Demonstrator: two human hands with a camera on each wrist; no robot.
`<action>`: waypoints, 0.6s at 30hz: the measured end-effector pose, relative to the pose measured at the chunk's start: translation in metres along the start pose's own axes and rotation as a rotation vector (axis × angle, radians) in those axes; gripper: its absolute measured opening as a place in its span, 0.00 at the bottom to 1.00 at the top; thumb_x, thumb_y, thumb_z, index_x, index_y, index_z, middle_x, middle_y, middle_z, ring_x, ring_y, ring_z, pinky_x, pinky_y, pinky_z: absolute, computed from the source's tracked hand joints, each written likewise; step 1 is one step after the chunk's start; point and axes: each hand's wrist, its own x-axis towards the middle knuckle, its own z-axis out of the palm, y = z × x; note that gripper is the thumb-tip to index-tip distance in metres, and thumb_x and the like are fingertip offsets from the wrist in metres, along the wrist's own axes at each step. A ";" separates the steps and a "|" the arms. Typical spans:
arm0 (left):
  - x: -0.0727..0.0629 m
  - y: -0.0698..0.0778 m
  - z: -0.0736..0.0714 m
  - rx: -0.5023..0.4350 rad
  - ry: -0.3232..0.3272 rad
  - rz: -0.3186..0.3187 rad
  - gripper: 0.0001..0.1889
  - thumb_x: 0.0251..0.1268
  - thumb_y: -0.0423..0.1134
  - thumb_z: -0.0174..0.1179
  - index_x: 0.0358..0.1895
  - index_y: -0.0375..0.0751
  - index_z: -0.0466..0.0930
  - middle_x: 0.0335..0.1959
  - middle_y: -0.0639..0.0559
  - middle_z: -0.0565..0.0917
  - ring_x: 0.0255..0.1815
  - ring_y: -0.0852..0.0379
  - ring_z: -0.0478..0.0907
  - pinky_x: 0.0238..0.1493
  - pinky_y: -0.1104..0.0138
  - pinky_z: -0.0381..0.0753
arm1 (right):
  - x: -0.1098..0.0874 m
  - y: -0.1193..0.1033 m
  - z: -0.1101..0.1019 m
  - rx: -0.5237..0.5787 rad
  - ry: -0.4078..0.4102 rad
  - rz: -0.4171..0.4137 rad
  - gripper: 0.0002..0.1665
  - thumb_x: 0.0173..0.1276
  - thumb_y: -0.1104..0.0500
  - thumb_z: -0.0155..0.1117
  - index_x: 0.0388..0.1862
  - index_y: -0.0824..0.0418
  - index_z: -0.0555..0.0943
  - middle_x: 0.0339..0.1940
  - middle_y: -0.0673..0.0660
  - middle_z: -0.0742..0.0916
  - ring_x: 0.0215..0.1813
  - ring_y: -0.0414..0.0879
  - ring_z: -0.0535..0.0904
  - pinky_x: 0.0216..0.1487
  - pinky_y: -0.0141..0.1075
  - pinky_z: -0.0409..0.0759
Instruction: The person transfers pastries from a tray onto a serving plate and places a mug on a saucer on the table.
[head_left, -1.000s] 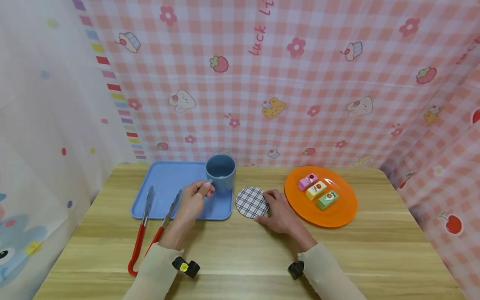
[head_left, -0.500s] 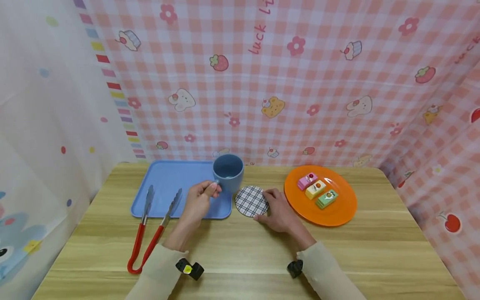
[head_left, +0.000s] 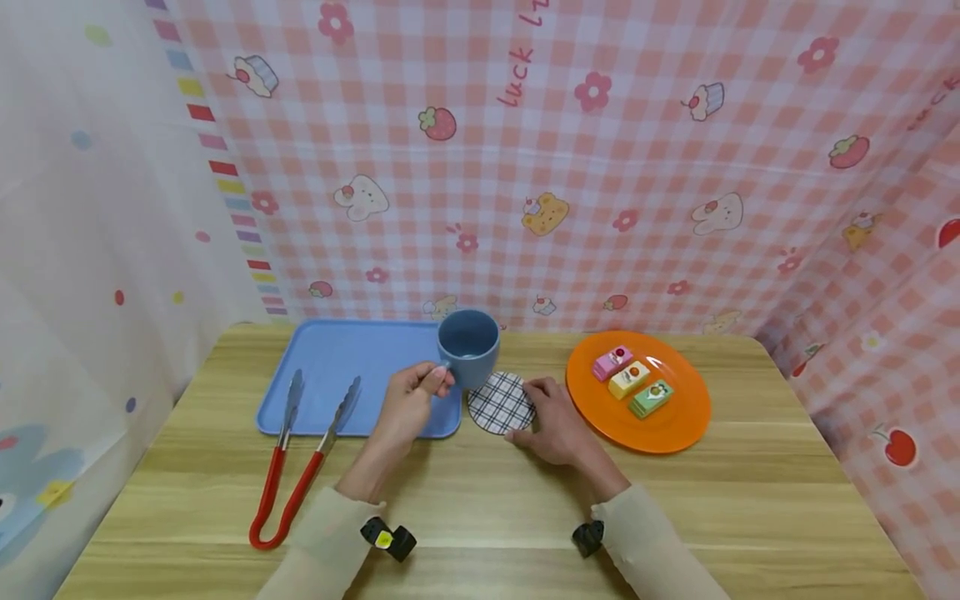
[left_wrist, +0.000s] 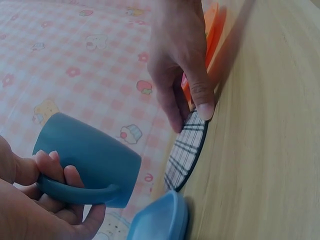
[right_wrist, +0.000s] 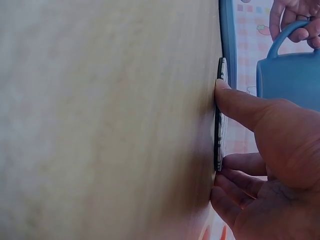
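Note:
My left hand point(head_left: 408, 407) grips a blue mug point(head_left: 469, 354) by its handle, fingers hooked through it in the left wrist view. The mug is upright and raised, above the gap between the blue tray point(head_left: 360, 358) and a round plaid coaster point(head_left: 501, 405), overlapping the coaster's far edge in the head view. Flat on the table, the black-and-white coaster point(left_wrist: 186, 150) is held at its right side by my right hand point(head_left: 557, 423). The right wrist view has that thumb on the near edge and the fingertips at the far edge.
Red-handled tongs point(head_left: 279, 496) lie spread, their metal tips over the tray. Right of the coaster, an orange plate point(head_left: 675, 429) bears a pink, a yellow and a green small box point(head_left: 651, 399). A checked cloth point(head_left: 480, 167) hangs behind the wooden table point(head_left: 480, 517).
My left hand has carried the mug rightward, from above the tray's right end toward the coaster. The right hand has stayed at the coaster, which has not visibly moved.

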 end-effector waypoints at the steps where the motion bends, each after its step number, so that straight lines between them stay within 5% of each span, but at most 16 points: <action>1: 0.000 0.000 0.001 -0.001 -0.002 0.002 0.14 0.80 0.34 0.52 0.36 0.28 0.81 0.25 0.53 0.76 0.36 0.55 0.75 0.52 0.56 0.72 | 0.000 0.000 0.000 -0.002 0.001 -0.003 0.52 0.62 0.45 0.78 0.78 0.62 0.66 0.76 0.61 0.70 0.72 0.57 0.66 0.74 0.51 0.71; 18: 0.000 -0.008 0.022 -0.009 -0.041 -0.015 0.13 0.79 0.35 0.53 0.34 0.32 0.82 0.25 0.53 0.77 0.34 0.57 0.74 0.41 0.70 0.67 | 0.000 0.001 0.002 0.007 0.017 -0.030 0.51 0.60 0.46 0.79 0.76 0.63 0.68 0.73 0.61 0.72 0.70 0.56 0.67 0.73 0.50 0.72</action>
